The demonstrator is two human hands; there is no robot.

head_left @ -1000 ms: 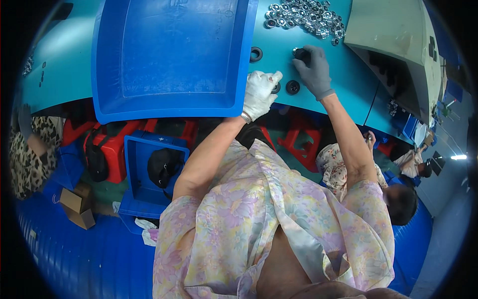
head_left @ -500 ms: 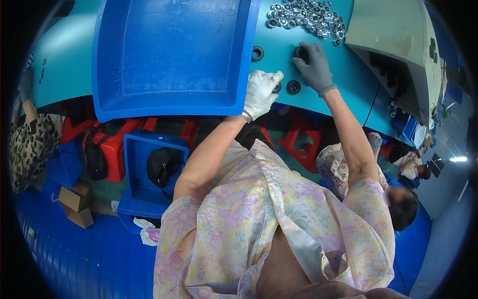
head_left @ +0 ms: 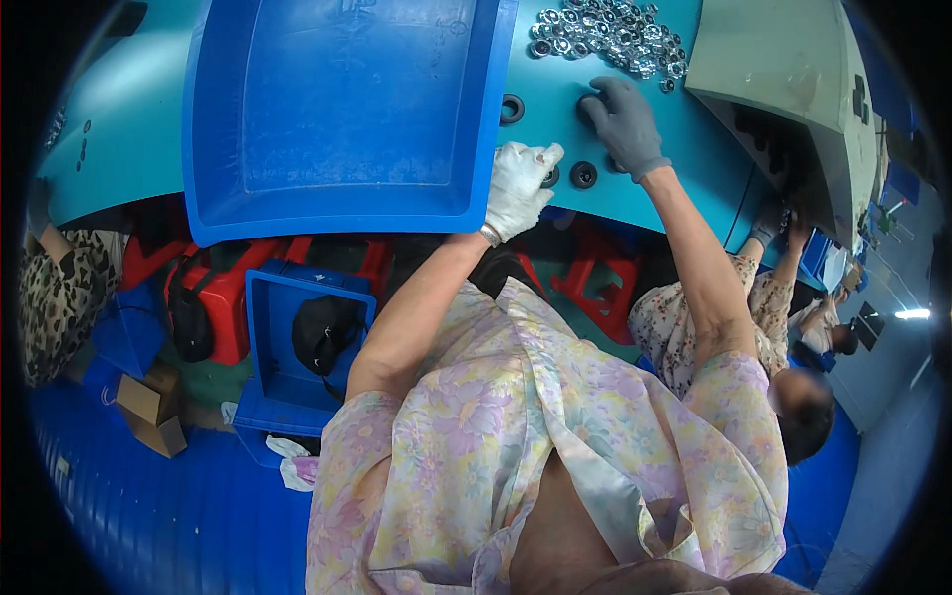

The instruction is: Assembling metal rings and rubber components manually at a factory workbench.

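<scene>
My left hand [head_left: 520, 190], in a white glove, is curled at the table's front edge beside the blue bin. A small black wheel [head_left: 551, 178] shows partly beneath its fingers; the grip itself is mostly hidden. In a grey glove, my right hand [head_left: 627, 125] has its bent fingers on a black rubber ring [head_left: 585, 109], which they partly cover. Between my hands a black wheel [head_left: 583, 176] lies flat. Farther off lies another black ring [head_left: 512, 109]. A dark round piece [head_left: 616, 165] peeks out by my right wrist.
A large blue bin [head_left: 347, 213] fills the table's left side. Many shiny chrome pieces [head_left: 615, 38] are heaped at the back. A pale green machine housing [head_left: 783, 69] stands at right. Co-workers sit on both sides. Red stools [head_left: 605, 283] and a blue crate [head_left: 268, 337] are below.
My right hand has shifted slightly, drawing its fingers over the black ring and uncovering a dark piece by the wrist. My left hand stays put. The right-hand co-worker's arms have reached forward.
</scene>
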